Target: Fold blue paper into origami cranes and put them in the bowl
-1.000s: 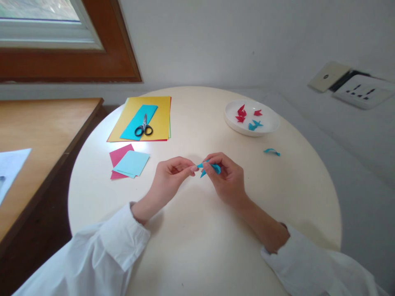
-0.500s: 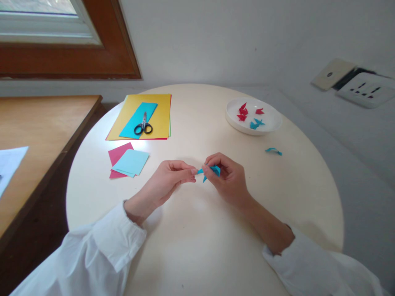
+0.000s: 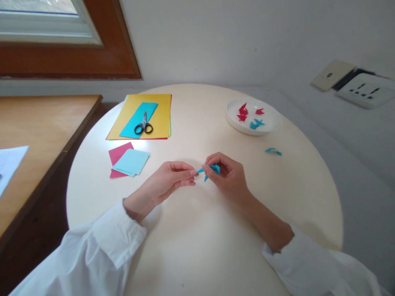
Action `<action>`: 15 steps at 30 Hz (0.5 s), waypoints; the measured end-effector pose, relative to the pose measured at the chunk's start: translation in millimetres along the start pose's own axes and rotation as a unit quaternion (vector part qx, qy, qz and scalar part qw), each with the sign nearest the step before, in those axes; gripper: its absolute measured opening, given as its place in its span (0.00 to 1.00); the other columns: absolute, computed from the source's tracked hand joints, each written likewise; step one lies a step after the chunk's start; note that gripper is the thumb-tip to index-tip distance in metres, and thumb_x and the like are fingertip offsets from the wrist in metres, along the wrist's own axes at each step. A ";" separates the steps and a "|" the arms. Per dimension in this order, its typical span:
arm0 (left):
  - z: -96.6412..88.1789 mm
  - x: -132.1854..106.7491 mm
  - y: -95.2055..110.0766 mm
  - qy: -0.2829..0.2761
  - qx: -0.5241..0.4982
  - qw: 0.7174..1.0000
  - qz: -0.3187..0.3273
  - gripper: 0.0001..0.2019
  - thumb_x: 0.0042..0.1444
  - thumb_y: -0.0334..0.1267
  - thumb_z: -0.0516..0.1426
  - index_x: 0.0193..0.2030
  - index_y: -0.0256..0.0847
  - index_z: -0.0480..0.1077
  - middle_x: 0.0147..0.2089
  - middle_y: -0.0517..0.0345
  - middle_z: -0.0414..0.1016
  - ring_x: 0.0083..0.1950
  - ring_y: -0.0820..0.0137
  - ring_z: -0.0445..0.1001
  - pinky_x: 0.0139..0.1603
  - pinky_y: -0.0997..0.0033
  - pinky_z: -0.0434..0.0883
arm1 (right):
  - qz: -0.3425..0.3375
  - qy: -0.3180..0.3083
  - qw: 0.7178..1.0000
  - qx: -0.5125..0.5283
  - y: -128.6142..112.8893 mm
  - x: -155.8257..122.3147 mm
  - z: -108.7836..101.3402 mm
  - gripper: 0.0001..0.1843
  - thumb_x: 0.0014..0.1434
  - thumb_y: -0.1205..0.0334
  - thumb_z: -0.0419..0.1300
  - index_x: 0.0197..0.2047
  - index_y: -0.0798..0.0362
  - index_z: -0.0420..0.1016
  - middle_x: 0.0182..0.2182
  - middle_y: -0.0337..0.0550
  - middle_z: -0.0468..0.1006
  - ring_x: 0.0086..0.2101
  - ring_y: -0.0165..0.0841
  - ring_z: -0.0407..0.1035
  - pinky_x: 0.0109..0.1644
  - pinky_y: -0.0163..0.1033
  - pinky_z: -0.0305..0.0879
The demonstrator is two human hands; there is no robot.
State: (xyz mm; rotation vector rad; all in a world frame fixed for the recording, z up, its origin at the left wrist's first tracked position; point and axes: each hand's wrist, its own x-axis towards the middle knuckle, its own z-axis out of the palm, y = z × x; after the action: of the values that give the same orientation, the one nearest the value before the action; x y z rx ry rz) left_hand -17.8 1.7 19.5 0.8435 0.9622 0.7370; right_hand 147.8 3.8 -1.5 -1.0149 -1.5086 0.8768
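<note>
Between my two hands is a small blue origami crane (image 3: 215, 168) of folded paper, held over the middle of the table. My left hand (image 3: 174, 176) pinches its thin pointed tip between thumb and forefinger. Around the body of the crane, the thumb and fingers of my right hand (image 3: 227, 174) are closed, hiding part of it. One blue point sticks out below the right thumb. Beyond and to the right, a white dish (image 3: 274, 128) holds several small folded red paper birds (image 3: 243, 110) and blue paper birds (image 3: 256, 124).
A curled blue paper strip (image 3: 273, 151) lies right of my hands on the round table (image 3: 197, 255). Black-handled scissors (image 3: 143, 126) rest on blue paper (image 3: 149, 109) atop yellow sheets (image 3: 162, 111). Pink squares (image 3: 119, 153) and light blue squares (image 3: 132, 161) lie nearer. A wooden desk (image 3: 46, 119) stands left.
Both hands keep nearly the same place and hold. The fingers of my left hand have shifted slightly at the tip, and the crane's lower point has moved a little.
</note>
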 end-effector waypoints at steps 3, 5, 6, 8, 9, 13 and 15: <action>0.6 -0.5 0.8 0.018 0.031 0.999 0.014 0.04 0.40 0.33 0.65 0.22 0.36 0.74 0.25 0.58 0.72 0.28 0.76 0.69 0.32 0.76 0.69 | 0.001 -0.005 1.000 0.008 0.0 -0.5 0.1 0.07 0.49 0.64 0.60 0.24 0.52 0.65 0.22 0.37 0.69 0.25 0.27 0.62 0.27 0.34 0.59; 0.8 -1.0 1.3 0.029 0.046 0.998 0.022 0.03 0.39 0.32 0.64 0.22 0.36 0.75 0.24 0.58 0.72 0.28 0.75 0.69 0.31 0.76 0.69 | 0.006 -0.007 1.000 0.013 -0.3 -0.6 0.1 0.07 0.49 0.63 0.61 0.24 0.52 0.66 0.22 0.37 0.69 0.25 0.27 0.62 0.27 0.34 0.59; 0.8 -1.1 1.5 0.032 0.052 0.998 0.025 0.03 0.39 0.32 0.64 0.21 0.36 0.75 0.23 0.57 0.72 0.27 0.75 0.69 0.31 0.75 0.69 | 0.010 -0.008 1.000 0.015 -0.3 -0.5 0.1 0.07 0.49 0.63 0.61 0.24 0.52 0.66 0.22 0.37 0.69 0.25 0.27 0.62 0.27 0.34 0.59; 0.8 -1.2 1.7 0.032 0.058 0.997 0.027 0.03 0.39 0.33 0.64 0.21 0.36 0.75 0.23 0.57 0.73 0.28 0.75 0.69 0.31 0.75 0.69 | 0.017 -0.011 1.000 0.019 -0.3 -0.2 0.1 0.07 0.49 0.62 0.61 0.24 0.52 0.66 0.22 0.37 0.69 0.24 0.27 0.62 0.27 0.34 0.60; 0.8 -1.2 1.8 0.030 0.059 0.997 0.025 0.03 0.39 0.33 0.64 0.21 0.36 0.75 0.23 0.57 0.73 0.28 0.74 0.70 0.32 0.74 0.69 | 0.019 -0.012 1.000 0.021 -0.2 0.0 0.1 0.07 0.48 0.62 0.61 0.23 0.52 0.66 0.22 0.37 0.69 0.24 0.27 0.62 0.27 0.34 0.60; 1.4 -1.2 2.2 0.036 0.056 0.997 0.024 0.03 0.39 0.32 0.63 0.20 0.37 0.74 0.23 0.57 0.73 0.27 0.74 0.70 0.32 0.73 0.70 | 0.022 -0.013 0.999 0.023 0.8 0.5 -0.8 0.07 0.48 0.62 0.61 0.23 0.52 0.66 0.22 0.37 0.70 0.24 0.27 0.62 0.27 0.34 0.60; 2.2 -1.6 2.8 0.043 0.060 0.997 0.024 0.03 0.39 0.32 0.63 0.20 0.37 0.73 0.23 0.57 0.72 0.27 0.74 0.70 0.31 0.74 0.70 | 0.026 -0.015 0.999 0.012 1.4 0.9 -2.0 0.08 0.49 0.61 0.61 0.23 0.52 0.66 0.22 0.37 0.70 0.24 0.27 0.62 0.26 0.35 0.59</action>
State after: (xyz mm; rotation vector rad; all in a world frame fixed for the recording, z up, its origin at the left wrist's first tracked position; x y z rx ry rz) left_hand -16.9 1.1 23.3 0.9492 1.0752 0.7678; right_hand 149.9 5.2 -2.2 -1.0306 -1.4984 0.9479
